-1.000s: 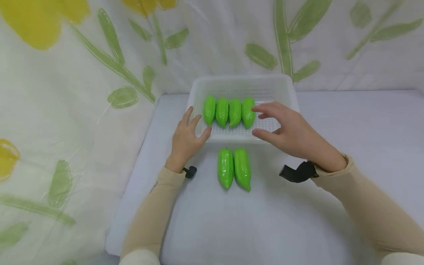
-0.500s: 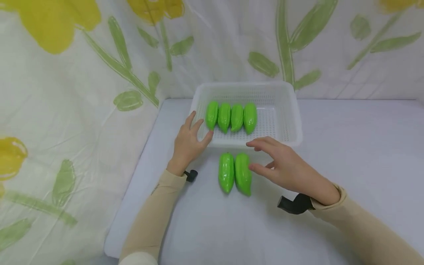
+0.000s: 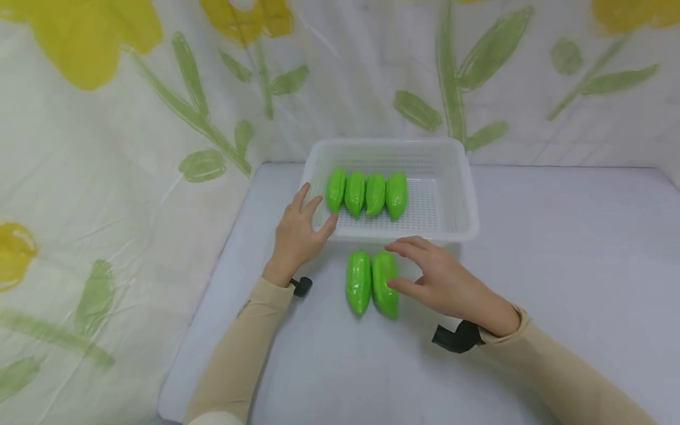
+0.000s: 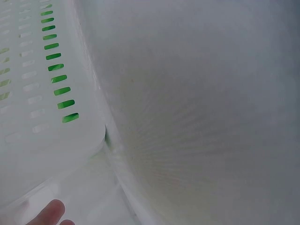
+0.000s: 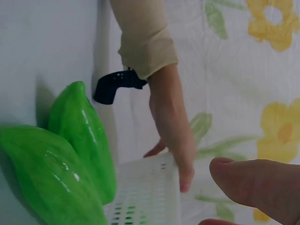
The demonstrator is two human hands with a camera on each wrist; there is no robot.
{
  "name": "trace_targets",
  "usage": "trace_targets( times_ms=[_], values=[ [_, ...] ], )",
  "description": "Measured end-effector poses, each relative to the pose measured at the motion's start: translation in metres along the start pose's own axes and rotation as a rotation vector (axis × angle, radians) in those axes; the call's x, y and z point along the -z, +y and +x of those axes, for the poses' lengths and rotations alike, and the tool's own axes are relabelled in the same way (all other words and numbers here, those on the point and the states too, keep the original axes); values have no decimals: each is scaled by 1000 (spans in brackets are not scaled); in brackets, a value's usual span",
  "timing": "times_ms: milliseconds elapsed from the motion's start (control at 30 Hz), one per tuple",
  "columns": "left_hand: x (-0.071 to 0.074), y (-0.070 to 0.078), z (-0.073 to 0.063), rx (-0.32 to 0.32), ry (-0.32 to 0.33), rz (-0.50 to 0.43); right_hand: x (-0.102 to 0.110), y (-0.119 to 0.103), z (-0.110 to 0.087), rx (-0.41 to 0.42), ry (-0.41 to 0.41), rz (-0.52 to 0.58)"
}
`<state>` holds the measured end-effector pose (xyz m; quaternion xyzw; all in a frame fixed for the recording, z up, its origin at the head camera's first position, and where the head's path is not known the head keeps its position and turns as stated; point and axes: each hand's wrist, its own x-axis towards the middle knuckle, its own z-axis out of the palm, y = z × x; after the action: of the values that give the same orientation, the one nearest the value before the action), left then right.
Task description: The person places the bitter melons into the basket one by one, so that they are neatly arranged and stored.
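Note:
Two glossy green fruits, long and ridged with pointed tips, lie side by side on the table; they are the left one [image 3: 359, 283] and the right one [image 3: 385, 285]. My right hand [image 3: 441, 282] hovers by the right one, thumb and fingers spread apart around nothing. Its thumb [image 5: 253, 183] shows in the right wrist view, off the fruit. Behind them stands a white perforated basket [image 3: 451, 221] with a row of several like fruits [image 3: 376, 195] inside. My left hand [image 3: 297, 236] rests at the basket's left front corner, fingers extended and holding no fruit.
A pale cloth covers the table [image 3: 563, 248]. Behind and to the left hangs a white curtain [image 3: 340, 82] with yellow flowers and green leaves. Each wrist carries a black camera mount, such as the right one [image 3: 458, 337].
My right hand has drawn back from over the basket toward me and come beside the right loose fruit. The left hand keeps its place at the basket corner. The head view has shifted slightly.

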<state>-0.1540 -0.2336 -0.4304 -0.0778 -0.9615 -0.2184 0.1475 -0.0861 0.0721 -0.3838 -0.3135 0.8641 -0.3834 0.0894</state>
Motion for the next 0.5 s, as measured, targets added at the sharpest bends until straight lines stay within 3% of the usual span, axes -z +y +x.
trace_targets(
  times_ms=[500],
  values=[
    [-2,-3,0,-19,13,-5,-13,5,5,13,11,-75]
  ],
)
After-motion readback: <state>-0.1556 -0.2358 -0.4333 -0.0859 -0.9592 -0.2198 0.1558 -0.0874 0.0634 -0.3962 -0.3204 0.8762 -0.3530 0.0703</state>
